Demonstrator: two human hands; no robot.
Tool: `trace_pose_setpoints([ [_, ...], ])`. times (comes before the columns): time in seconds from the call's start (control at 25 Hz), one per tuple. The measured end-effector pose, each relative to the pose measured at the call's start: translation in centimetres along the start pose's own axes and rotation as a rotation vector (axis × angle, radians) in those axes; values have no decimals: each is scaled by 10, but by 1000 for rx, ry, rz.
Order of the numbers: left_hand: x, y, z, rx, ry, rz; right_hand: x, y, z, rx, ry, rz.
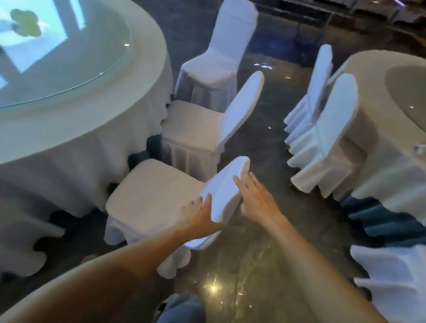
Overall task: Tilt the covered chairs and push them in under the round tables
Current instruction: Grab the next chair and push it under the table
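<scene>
A white-covered chair (154,195) stands just in front of me, its seat facing the left round table (89,117). My left hand (199,217) grips the near side edge of its backrest (226,190). My right hand (256,199) lies flat against the back of that backrest, fingers spread. Two more covered chairs, one (196,127) beyond it and another (219,61) farther off, stand a little out from the same table.
A second round table (384,153) stands at the right, with two covered chairs (327,134) tilted against it. Another covered chair (405,283) sits at the lower right. A dark glossy floor aisle (258,252) runs between the tables. My knee shows at the bottom.
</scene>
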State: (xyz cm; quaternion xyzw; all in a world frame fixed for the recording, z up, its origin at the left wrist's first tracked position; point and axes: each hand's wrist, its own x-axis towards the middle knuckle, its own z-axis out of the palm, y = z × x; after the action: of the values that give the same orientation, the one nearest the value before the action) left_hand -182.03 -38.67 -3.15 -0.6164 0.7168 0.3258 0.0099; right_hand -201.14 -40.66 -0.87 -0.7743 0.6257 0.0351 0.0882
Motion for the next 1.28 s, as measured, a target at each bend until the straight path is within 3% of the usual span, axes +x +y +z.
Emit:
trace_pose_setpoints([
  [0.32, 58, 41, 49, -50, -73, -171, 95, 64, 34, -212, -172, -392],
  [0.52, 77, 52, 47, -59, -56, -286, 148, 79, 47, -336, -122, -622],
  [0.76, 127, 58, 14, -224, 110, -493, 235, 82, 33, -307, -39, -853],
  [1.04, 189, 45, -16, -473, 308, -799, 330, 59, 16, -312, -183, -979],
  [1.28, 238, 9, -44, -405, 448, -949, 398, 17, 6, -317, -170, -1074],
])
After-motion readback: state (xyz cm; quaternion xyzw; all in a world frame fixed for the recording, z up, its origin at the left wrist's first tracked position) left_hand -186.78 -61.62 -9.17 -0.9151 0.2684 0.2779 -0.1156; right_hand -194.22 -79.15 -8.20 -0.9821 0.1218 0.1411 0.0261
